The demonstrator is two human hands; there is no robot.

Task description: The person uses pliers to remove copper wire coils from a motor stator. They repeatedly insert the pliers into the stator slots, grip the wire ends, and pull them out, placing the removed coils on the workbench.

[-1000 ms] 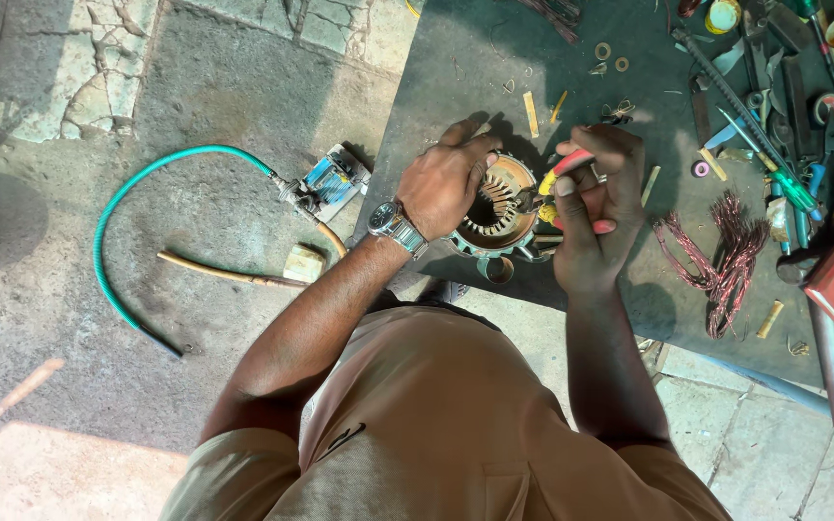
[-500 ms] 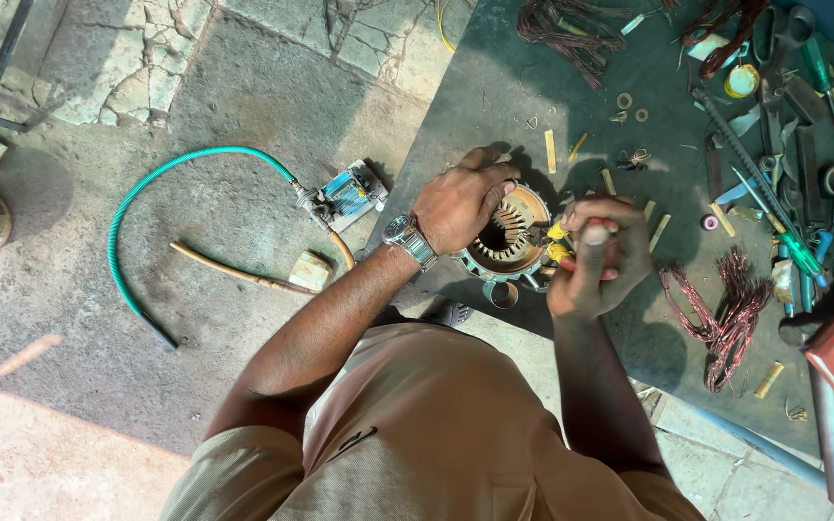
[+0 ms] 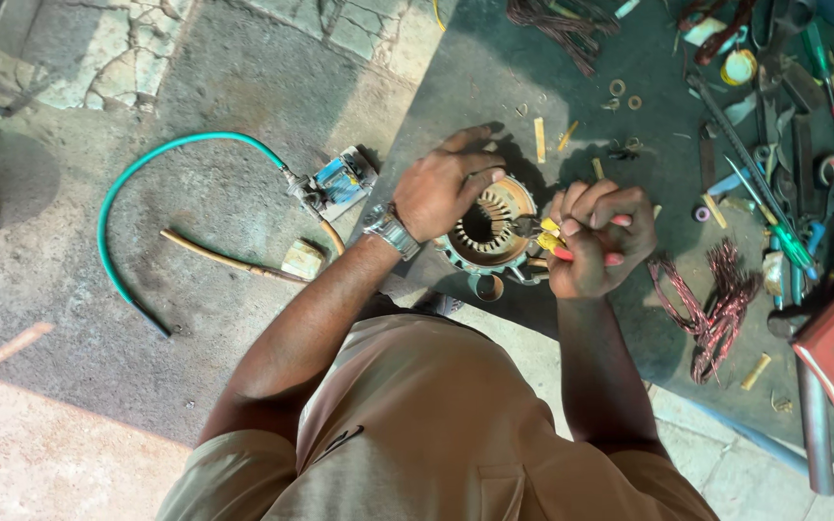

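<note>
My left hand [image 3: 446,185] sits on top of the round motor stator [image 3: 487,232], fingers curled over its far rim and palm pressing down, so it's closed on the stator and pinning it to the dark green mat [image 3: 494,87]. The stator lies flat, bore facing up at me, right at the near edge of the mat, just in front of my chest. My right hand [image 3: 596,239] is a tight fist around a pair of pliers with red and yellow handles [image 3: 554,241]; the yellow bit pokes out on the thumb side, the red shows under the fingers. The pliers lie roughly level, long axis running right to left, nose pointing into the stator's right rim. Whether the tip is touching the windings I can't tell, my knuckles hide it. So the stator is directly left of the right hand, just beside it, and under the left hand; the left hand is the one in contact, the right is at the edge. The hands are close, nearly meeting over the rim. Off to the right, well apart, a tangle of pulled copper wire [image 3: 711,299]. Further right a row of hand tools [image 3: 784,193]. On the concrete to my left, a green hose [image 3: 137,174] curving to a small fitting.
</note>
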